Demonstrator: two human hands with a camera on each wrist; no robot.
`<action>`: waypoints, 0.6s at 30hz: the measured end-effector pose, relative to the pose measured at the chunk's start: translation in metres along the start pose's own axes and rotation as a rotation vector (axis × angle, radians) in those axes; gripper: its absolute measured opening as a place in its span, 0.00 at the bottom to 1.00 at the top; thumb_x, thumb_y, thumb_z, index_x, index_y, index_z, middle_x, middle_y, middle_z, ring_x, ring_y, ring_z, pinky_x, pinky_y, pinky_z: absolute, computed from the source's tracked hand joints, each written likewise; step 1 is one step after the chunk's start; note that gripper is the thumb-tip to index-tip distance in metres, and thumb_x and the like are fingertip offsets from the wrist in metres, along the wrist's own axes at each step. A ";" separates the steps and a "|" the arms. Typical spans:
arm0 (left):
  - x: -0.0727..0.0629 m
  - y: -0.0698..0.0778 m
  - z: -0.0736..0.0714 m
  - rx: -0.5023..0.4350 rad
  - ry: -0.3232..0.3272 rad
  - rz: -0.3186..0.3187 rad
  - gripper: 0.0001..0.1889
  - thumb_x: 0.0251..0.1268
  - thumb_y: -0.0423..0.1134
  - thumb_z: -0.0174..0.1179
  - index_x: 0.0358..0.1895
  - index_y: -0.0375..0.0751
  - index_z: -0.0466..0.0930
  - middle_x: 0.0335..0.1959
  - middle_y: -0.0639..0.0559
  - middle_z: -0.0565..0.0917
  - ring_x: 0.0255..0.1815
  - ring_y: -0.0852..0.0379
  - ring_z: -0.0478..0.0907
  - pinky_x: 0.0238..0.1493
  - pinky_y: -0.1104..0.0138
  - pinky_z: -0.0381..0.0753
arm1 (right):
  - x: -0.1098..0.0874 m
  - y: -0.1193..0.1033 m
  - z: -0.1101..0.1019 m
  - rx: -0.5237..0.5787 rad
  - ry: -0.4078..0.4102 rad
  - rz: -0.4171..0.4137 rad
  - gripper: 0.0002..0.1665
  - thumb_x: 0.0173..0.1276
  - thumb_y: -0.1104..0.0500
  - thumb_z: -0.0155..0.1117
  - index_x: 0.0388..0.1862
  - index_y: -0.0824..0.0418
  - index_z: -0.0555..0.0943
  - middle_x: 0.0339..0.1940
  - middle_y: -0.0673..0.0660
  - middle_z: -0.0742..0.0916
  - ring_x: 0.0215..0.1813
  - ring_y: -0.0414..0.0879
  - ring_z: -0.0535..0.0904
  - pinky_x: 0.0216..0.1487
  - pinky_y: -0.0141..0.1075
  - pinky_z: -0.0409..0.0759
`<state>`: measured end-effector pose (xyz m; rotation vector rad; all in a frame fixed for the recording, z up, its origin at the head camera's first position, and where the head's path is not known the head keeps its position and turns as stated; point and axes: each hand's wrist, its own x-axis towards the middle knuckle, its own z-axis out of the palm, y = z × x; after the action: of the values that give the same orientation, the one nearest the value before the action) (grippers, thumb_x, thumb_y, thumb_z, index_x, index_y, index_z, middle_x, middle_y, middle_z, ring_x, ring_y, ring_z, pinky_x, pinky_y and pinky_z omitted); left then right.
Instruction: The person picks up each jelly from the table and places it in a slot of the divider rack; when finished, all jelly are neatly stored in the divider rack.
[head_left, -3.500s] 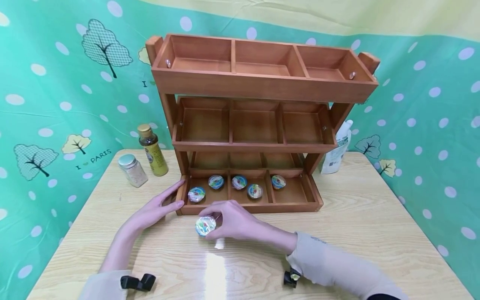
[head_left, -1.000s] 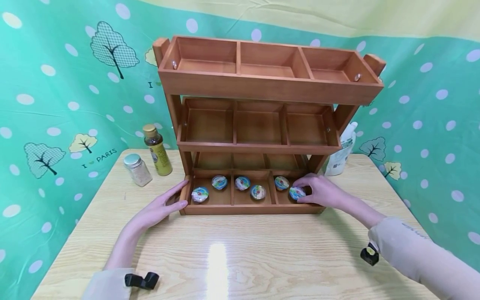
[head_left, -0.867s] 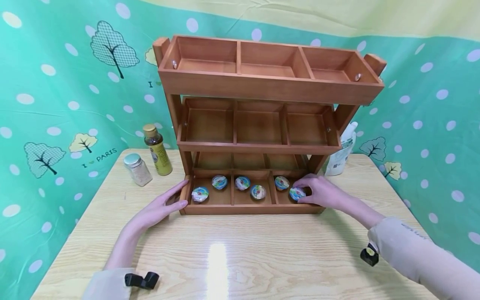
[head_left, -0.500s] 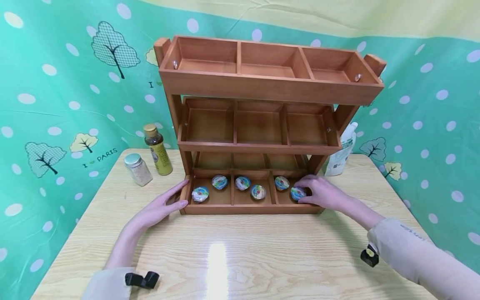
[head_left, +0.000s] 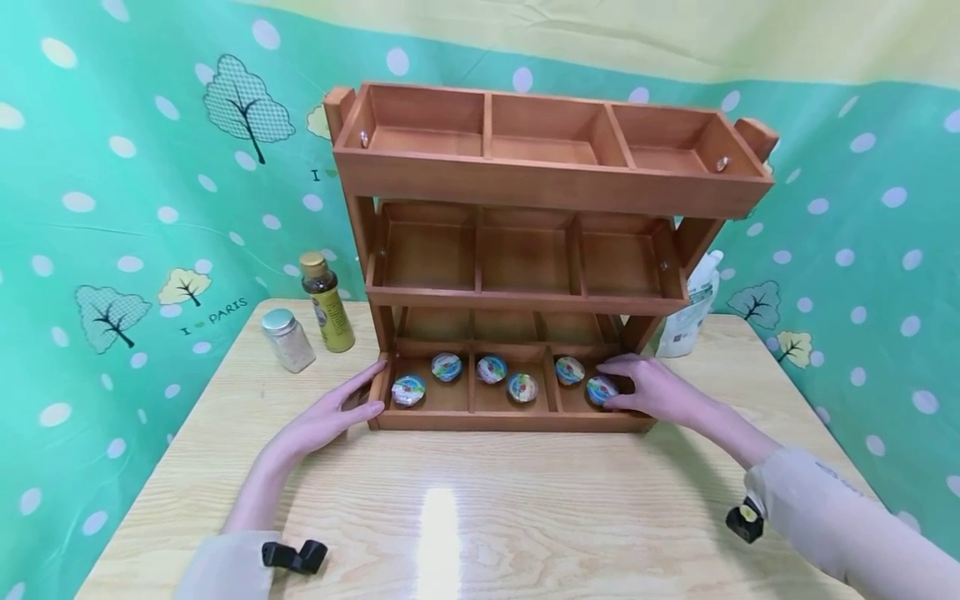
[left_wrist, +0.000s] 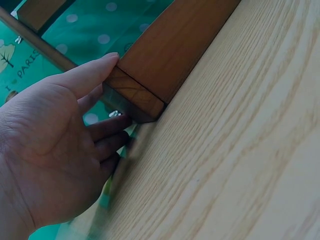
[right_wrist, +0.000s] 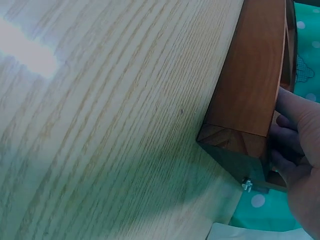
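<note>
A brown wooden three-tier rack [head_left: 551, 190] stands on the table. In its bottom tray's right compartment, my right hand [head_left: 656, 390] has thumb and fingers around a small foil-lidded cup [head_left: 602, 390] with a blue printed lid, near the front wall. Behind that sits another cup [head_left: 569, 371]. The middle compartment holds two cups [head_left: 492, 369], and the left one two more [head_left: 408, 390]. My left hand [head_left: 322, 421] rests against the tray's left end, thumb at the front corner and fingers along the side. In the right wrist view, the tray wall hides my right fingertips and the cup.
Left of the rack stand a jar [head_left: 288, 340] with a pale green lid and a dark bottle [head_left: 327, 304] with a yellow label. A white pouch [head_left: 688, 312] is behind the rack's right side. A patterned green cloth [head_left: 135, 242] hangs behind the wooden table [head_left: 525, 508].
From the table in front of the rack, my right hand has carried a cup into the bottom right compartment. Recently it stays there. My left hand keeps its place; the head view shifts slightly.
</note>
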<state>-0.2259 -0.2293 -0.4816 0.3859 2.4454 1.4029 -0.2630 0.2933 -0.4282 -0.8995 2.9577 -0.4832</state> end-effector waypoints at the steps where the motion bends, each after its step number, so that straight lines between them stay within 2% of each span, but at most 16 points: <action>1: 0.001 -0.002 0.001 -0.004 -0.001 0.002 0.38 0.78 0.53 0.56 0.85 0.59 0.48 0.87 0.45 0.48 0.87 0.33 0.41 0.80 0.31 0.45 | -0.001 0.000 0.000 0.009 0.004 0.003 0.32 0.60 0.56 0.80 0.61 0.69 0.83 0.56 0.65 0.89 0.57 0.59 0.86 0.55 0.53 0.86; 5: 0.004 -0.005 0.001 0.003 0.000 0.014 0.38 0.78 0.52 0.56 0.85 0.59 0.48 0.87 0.45 0.49 0.87 0.34 0.41 0.80 0.31 0.45 | -0.004 0.002 0.003 0.035 0.025 0.013 0.31 0.63 0.57 0.78 0.63 0.68 0.82 0.57 0.62 0.89 0.56 0.55 0.87 0.55 0.51 0.86; 11: 0.006 -0.004 0.000 0.052 0.001 0.002 0.39 0.78 0.54 0.56 0.84 0.58 0.49 0.86 0.43 0.50 0.86 0.33 0.43 0.81 0.32 0.47 | -0.010 0.003 0.004 0.061 0.061 0.015 0.27 0.66 0.57 0.75 0.63 0.64 0.83 0.58 0.60 0.89 0.59 0.57 0.86 0.58 0.54 0.85; 15: 0.008 -0.005 0.005 0.105 0.008 0.027 0.38 0.78 0.54 0.56 0.84 0.56 0.51 0.85 0.41 0.53 0.85 0.33 0.47 0.81 0.34 0.51 | -0.017 0.007 0.000 0.043 0.072 0.017 0.26 0.67 0.58 0.75 0.62 0.63 0.84 0.58 0.60 0.89 0.59 0.57 0.86 0.57 0.54 0.85; 18: 0.008 -0.006 0.005 0.170 0.043 0.068 0.37 0.77 0.54 0.58 0.83 0.52 0.56 0.83 0.38 0.59 0.84 0.32 0.53 0.80 0.35 0.55 | -0.021 0.011 -0.004 0.039 0.075 0.027 0.27 0.66 0.59 0.75 0.63 0.64 0.83 0.58 0.61 0.89 0.59 0.58 0.86 0.58 0.55 0.85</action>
<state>-0.2323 -0.2253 -0.4898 0.4854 2.6191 1.2443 -0.2519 0.3142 -0.4292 -0.8556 3.0115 -0.5837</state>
